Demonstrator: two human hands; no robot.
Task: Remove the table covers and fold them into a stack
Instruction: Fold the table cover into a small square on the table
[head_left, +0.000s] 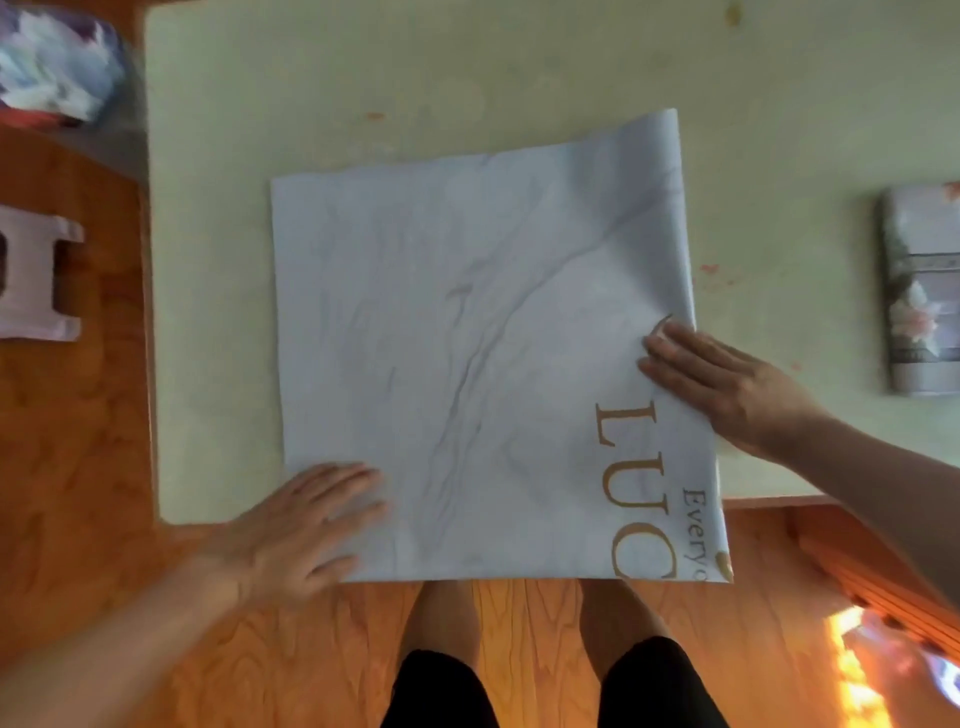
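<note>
Cover state: white marble-print table cover (467, 364), folded to a rough square, lies flat on the pale green tabletop (363, 93), and its near edge overhangs the table's front edge above the wooden floor (78, 441). Gold lettering "LUC" plus smaller grey "Every…" text runs along its right side, read sideways. Far right corner is lifted slightly, with a soft crease running diagonally across the sheet.

Left hand (291, 530): fingers straight and spread, palm down, pressing the cover's near left corner. Grips nothing.

Right hand (727, 384): flat, fingers together and extended, resting on the cover's right edge about halfway up. The fingertips (660, 348) sit on the sheet, and the heel of the hand is off it, over the table. Nothing pinched as far as the view shows.

Second folded cover (919, 296), floral and grey print, sits on the table's right side, well apart from the white one and partly cut by the frame edge.

Off the table: pinkish plastic stool (36, 280) on the floor at left, blurred bundle of patterned fabric (57, 62) at top left. Person's bare legs and black shorts (550, 691) at bottom centre.
</note>
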